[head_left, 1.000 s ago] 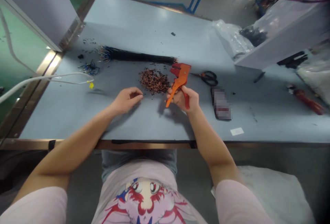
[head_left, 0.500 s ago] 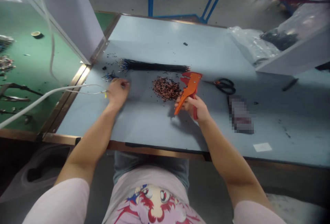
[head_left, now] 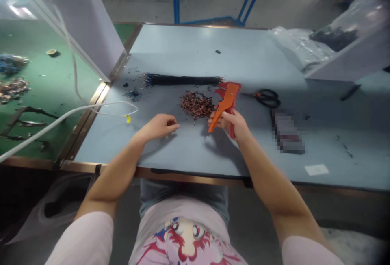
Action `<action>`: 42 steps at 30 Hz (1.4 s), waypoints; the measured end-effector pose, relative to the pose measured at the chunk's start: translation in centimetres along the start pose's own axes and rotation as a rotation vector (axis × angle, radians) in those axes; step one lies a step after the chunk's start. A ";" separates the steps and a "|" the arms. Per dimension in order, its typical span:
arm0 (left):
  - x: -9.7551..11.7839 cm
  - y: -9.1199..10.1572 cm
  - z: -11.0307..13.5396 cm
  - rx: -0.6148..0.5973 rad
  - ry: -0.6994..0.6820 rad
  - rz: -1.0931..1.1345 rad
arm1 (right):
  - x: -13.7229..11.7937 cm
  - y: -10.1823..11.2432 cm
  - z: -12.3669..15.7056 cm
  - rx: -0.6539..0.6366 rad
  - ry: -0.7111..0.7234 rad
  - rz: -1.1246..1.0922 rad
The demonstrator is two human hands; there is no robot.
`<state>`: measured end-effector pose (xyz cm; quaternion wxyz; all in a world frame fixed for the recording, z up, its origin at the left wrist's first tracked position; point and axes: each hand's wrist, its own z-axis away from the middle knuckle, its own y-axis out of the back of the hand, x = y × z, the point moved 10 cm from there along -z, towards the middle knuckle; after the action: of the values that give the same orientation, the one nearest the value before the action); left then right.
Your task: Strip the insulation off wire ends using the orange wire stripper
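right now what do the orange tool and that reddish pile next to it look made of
The wire stripper looks like glossy plastic, given its even orange surface. The wire scraps seem copper, from their reddish sheen, though blurred.

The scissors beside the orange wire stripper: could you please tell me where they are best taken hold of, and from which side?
Take the black finger loops of the scissors, coming from the right. They lie flat on the workbench, with the thin blades pointing left towards the orange wire stripper in the right hand, so the loops are the wide, open end to grasp.
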<state>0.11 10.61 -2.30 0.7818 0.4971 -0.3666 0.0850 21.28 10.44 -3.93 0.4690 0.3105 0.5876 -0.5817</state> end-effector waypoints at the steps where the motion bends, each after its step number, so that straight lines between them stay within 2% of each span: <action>1: 0.0 -0.1 0.2 -0.025 0.014 0.031 | 0.0 0.1 -0.1 0.006 0.001 0.002; 5: -0.5 -2.0 0.3 -0.186 0.053 0.060 | 0.2 0.2 -0.2 0.012 -0.009 0.004; 7: -0.8 -2.4 -0.3 -0.166 0.056 0.065 | 0.5 0.0 -0.2 0.000 -0.030 -0.005; 9: -0.7 -1.7 -1.2 -0.005 0.006 0.045 | 0.9 -0.2 -0.3 -0.014 -0.059 -0.033; 12: 0.6 -0.1 -1.6 0.295 -0.182 -0.096 | 1.6 -0.5 -0.4 -0.020 -0.098 -0.119; 14: 0.8 0.4 -1.5 0.413 -0.246 -0.178 | 1.9 -0.4 -0.6 -0.008 -0.103 -0.184; 20: -2.3 2.1 -2.2 0.588 -0.036 -0.205 | 2.8 1.0 -1.3 0.103 -0.124 -0.370; 25: -2.7 3.3 -4.2 0.666 0.043 -0.336 | 3.0 1.8 -1.6 0.144 -0.125 -0.460; 29: -1.5 4.8 -8.3 0.694 0.004 -0.489 | 3.5 1.4 -1.7 0.139 -0.169 -0.483; 34: 0.0 6.6 -14.0 0.696 -0.030 -0.500 | 3.7 0.9 -1.9 0.110 -0.218 -0.497; 36: 0.2 6.4 -15.7 0.661 -0.022 -0.540 | 3.8 0.9 -2.0 0.110 -0.225 -0.510; 38: -0.4 5.7 -17.1 0.573 0.023 -0.594 | 3.7 0.9 -2.0 0.108 -0.221 -0.530; 40: -1.3 4.8 -18.0 0.485 0.059 -0.630 | 3.8 0.8 -2.1 0.097 -0.222 -0.555; 42: -1.8 4.4 -18.5 0.448 0.064 -0.647 | 3.9 0.7 -2.2 0.082 -0.228 -0.571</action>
<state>5.65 28.70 -4.72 0.6514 0.7423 -0.1389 -0.0726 20.06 12.00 -8.00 0.3364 0.0841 0.5707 -0.7444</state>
